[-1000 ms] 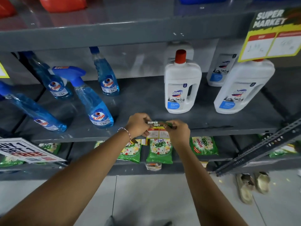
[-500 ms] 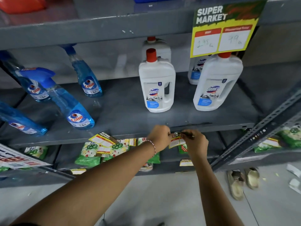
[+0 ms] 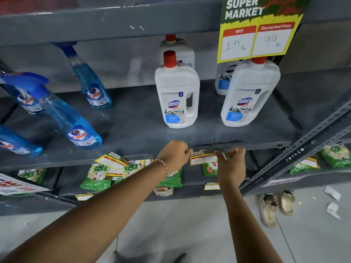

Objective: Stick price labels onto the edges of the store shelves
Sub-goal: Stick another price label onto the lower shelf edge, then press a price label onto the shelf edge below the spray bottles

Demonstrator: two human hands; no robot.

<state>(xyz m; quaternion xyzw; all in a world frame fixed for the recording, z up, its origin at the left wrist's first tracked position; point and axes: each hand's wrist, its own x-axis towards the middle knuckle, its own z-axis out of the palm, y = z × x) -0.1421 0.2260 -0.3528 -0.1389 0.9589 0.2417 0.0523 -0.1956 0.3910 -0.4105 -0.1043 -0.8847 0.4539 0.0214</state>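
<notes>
A small yellow and green price label [image 3: 203,157] is held flat against the front edge of the grey middle shelf [image 3: 266,146], below the white Domex bottles. My left hand [image 3: 173,155] pinches its left end and my right hand [image 3: 230,161] pinches its right end. Another small label [image 3: 112,161] hangs tilted on the same shelf edge further left. A large price label [image 3: 256,29] hangs from the upper shelf edge at the top right.
White Domex bottles [image 3: 177,93] stand on the middle shelf, blue Colin spray bottles [image 3: 76,122] to the left. Green packets [image 3: 96,179] fill the lower shelf. A slanted metal upright [image 3: 303,147] crosses at right. Sandals [image 3: 275,207] and paper scraps [image 3: 332,194] lie on the floor.
My view and both hands shifted right along the shelf edge. The label, crumpled between my hands half a second ago, is now stretched flat against the edge.
</notes>
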